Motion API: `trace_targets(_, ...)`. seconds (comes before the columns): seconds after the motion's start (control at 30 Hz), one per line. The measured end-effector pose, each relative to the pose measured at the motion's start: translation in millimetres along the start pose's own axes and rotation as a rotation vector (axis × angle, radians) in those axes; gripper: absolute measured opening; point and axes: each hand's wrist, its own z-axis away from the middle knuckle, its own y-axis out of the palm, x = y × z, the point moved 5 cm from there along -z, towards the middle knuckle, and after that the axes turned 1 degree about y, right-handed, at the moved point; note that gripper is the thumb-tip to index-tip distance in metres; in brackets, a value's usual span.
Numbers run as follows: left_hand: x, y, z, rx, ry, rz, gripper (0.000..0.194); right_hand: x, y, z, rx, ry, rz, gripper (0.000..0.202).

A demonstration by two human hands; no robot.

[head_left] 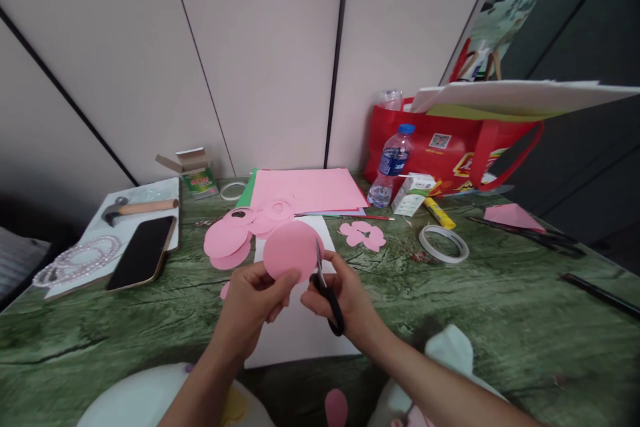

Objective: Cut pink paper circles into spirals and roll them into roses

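At six o'clock, over the white paper (290, 330), the left hand (260, 290) pinches a pink paper circle (289, 250) — the right hand (340, 293) grips black-handled scissors (327, 293) at its three o'clock edge, blades seemingly around it. Pink cutouts (229, 240) lie toward ten o'clock.

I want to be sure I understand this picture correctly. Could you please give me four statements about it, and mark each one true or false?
1. The right hand holds the scissors. True.
2. The left hand holds a glue stick. False: it holds a pink paper circle.
3. The bottle has a blue cap. True.
4. The phone is right of the scissors. False: it is left, near the hammer.
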Motion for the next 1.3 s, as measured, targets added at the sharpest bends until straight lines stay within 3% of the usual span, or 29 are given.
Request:
trace_targets(0.47,-2.7,-5.2,-0.2,-0.049,0.064,0.043,0.027,3.2,-1.2,1.2,-0.062,0.048,0.119,0.056)
trace_targets(0.67,-3.5,3.1,0.5,0.032,-0.002,0.132,0.023,-0.3,0.9,2.3,-0.003,0.036,0.113,0.057)
trace_targets(0.87,-1.6,-1.7,0.4,-0.037,0.008,0.007,0.029,-4.1,1.9,2.6,0.040,0.012,0.046,0.061)
trace_targets(1.13,0.0,-0.3,0.1,-0.002,-0.044,-0.027,0.029,0.3,0.1,0.3,0.047,-0.010,0.006,0.064)
trace_targets(1.3,-4.7,-1.3,1.2,-0.027,0.004,-0.031,0.027,2.4,0.1,1.3,0.017,0.023,0.006,0.064)
